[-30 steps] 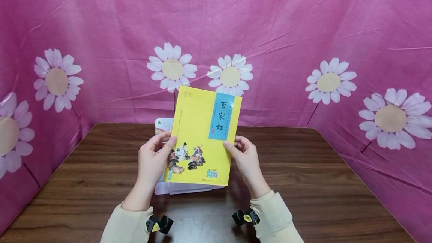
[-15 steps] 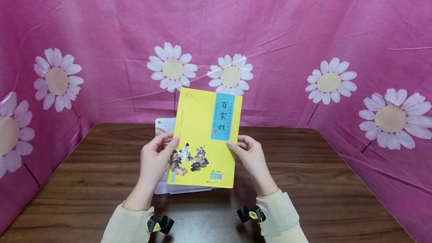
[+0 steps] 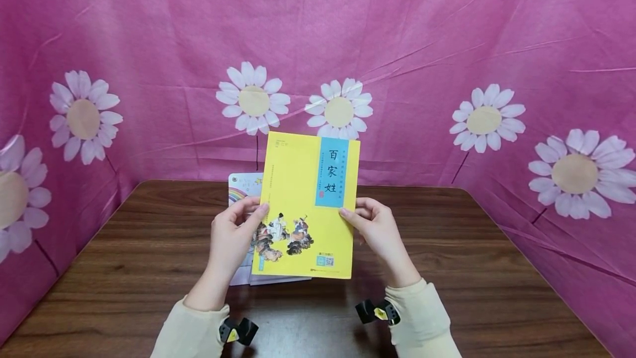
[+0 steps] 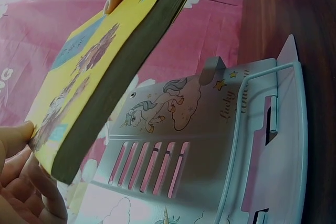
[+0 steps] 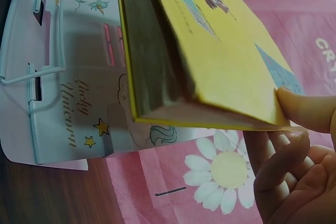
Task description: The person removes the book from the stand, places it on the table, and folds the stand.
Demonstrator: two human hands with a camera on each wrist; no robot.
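Observation:
A thick yellow book [image 3: 303, 181] with a blue title panel and small painted figures is held up, cover facing the head camera. My left hand [image 3: 237, 233] grips its left edge, thumb on the cover and fingers behind. On the opposite edge my right hand [image 3: 377, 231] pinches it the same way, thumb near the blue panel. Behind the book stands a pale metal book stand [image 4: 210, 124] with a unicorn print, slots and a wire bar at its foot. In the head view the book hides most of that stand. The wrist views show a gap between book and stand.
The stand rests on a dark wood-grain table [image 3: 497, 269]. A pink cloth [image 3: 417, 32] printed with white daisies hangs around the table's back and sides. Black wrist cameras sit at both cuffs.
Both hands have shifted the book slightly right and down, and it tilts less than before. More of the stand's left side shows. The grip is the same.

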